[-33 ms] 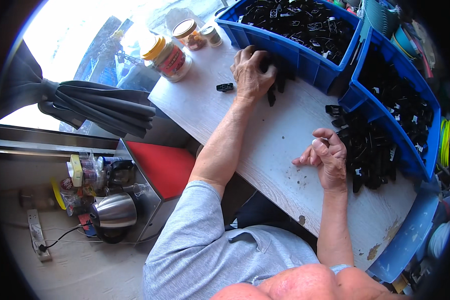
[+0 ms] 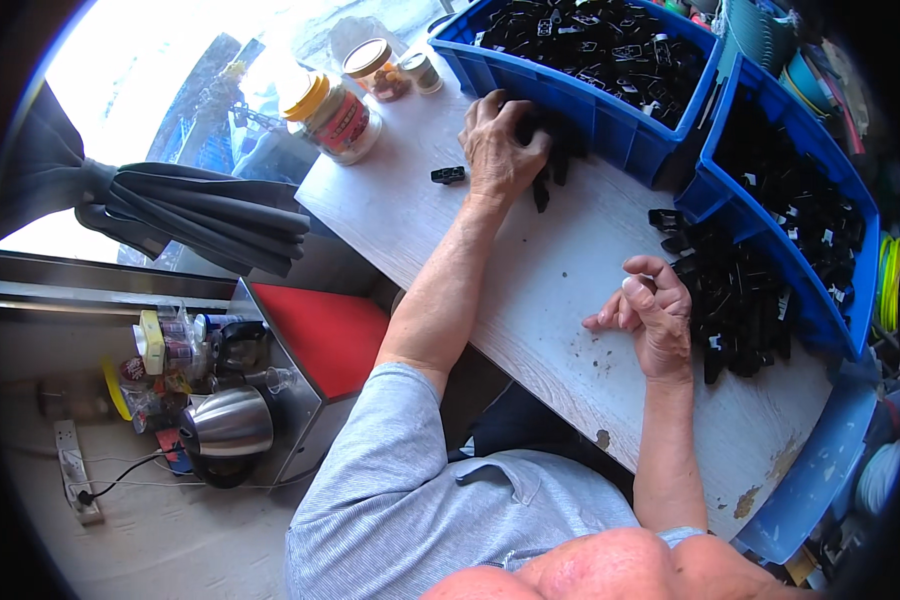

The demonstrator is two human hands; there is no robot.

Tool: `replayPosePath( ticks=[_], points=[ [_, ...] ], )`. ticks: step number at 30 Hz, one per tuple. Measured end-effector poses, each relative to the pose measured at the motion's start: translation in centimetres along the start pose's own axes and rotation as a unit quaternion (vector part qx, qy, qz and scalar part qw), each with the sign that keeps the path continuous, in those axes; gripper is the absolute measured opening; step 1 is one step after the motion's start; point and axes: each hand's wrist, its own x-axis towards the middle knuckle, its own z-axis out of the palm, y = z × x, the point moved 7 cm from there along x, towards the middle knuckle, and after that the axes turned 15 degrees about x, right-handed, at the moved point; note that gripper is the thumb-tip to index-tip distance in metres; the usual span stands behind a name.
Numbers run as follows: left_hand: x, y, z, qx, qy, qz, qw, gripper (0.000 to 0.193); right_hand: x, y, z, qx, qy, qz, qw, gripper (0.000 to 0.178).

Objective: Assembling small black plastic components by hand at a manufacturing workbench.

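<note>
My left hand (image 2: pixel 502 145) reaches to the far side of the table, its fingers curled over a cluster of small black plastic parts (image 2: pixel 562 150) against a blue bin. Its fingertips are partly hidden. Left of that wrist, a single black part (image 2: pixel 448 174) lies alone. My right hand (image 2: pixel 653 322) is raised palm-up over the table, fingers loosely bent and apart, with nothing visible in it. Just beyond it, a loose heap of black parts (image 2: pixel 735 300), some with bits of bare metal, spreads on the tabletop.
Two blue bins, the far bin (image 2: pixel 610 120) and the right bin (image 2: pixel 790 235), hold many black parts. A yellow-lidded jar (image 2: pixel 342 125), another jar (image 2: pixel 378 72) and a small can (image 2: pixel 422 73) stand on the worn white table (image 2: pixel 540 310). A metal kettle (image 2: pixel 232 422) sits at lower left.
</note>
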Motion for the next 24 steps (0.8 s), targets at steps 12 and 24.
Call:
replayPosePath(
  ticks=[12, 24],
  points=[
    [7.9, 3.3, -5.7, -0.021, 0.125, 0.119, 0.985, 0.056, -0.2, -0.1, 0.1, 0.028, 0.028, 0.006, 0.999, 0.025],
    [19.5, 2.1, 7.0, 0.216, -0.258, 0.131, 0.933, 0.098, -0.1, -0.2, -0.3, 0.043, 0.013, 0.002, 0.999, 0.024]
  ],
)
